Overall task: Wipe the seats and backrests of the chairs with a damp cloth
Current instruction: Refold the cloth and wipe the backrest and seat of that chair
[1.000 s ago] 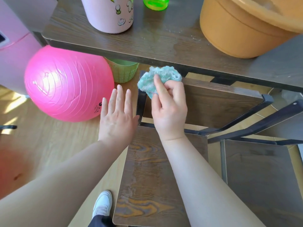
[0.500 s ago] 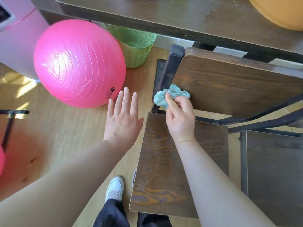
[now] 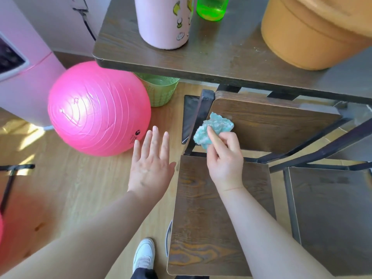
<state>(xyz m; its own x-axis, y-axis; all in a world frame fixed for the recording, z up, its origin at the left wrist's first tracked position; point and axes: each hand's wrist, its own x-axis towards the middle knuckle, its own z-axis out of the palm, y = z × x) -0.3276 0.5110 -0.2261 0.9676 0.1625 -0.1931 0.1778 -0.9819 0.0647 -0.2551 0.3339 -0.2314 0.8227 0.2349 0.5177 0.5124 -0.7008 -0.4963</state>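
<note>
A dark wooden chair stands in front of me, its seat (image 3: 203, 224) below and its backrest (image 3: 277, 125) tucked under the table. My right hand (image 3: 224, 158) grips a crumpled teal cloth (image 3: 214, 126) and presses it against the lower left part of the backrest, beside the black metal post. My left hand (image 3: 150, 164) hovers flat with straight fingers left of the seat, over the floor, holding nothing. A second chair's seat (image 3: 332, 214) lies to the right.
The wooden table (image 3: 227, 55) above the chair carries a pink bottle (image 3: 163, 21), a green bottle (image 3: 212, 7) and an orange basin (image 3: 314, 31). A big pink ball (image 3: 98, 109) and a green basket (image 3: 161, 89) sit on the floor at left. My white shoe (image 3: 144, 255) is below.
The cloth went from the backrest's top left corner down to its lower left, and has come back up slightly. The view tilted down, then up. My left hand stayed flat beside the seat.
</note>
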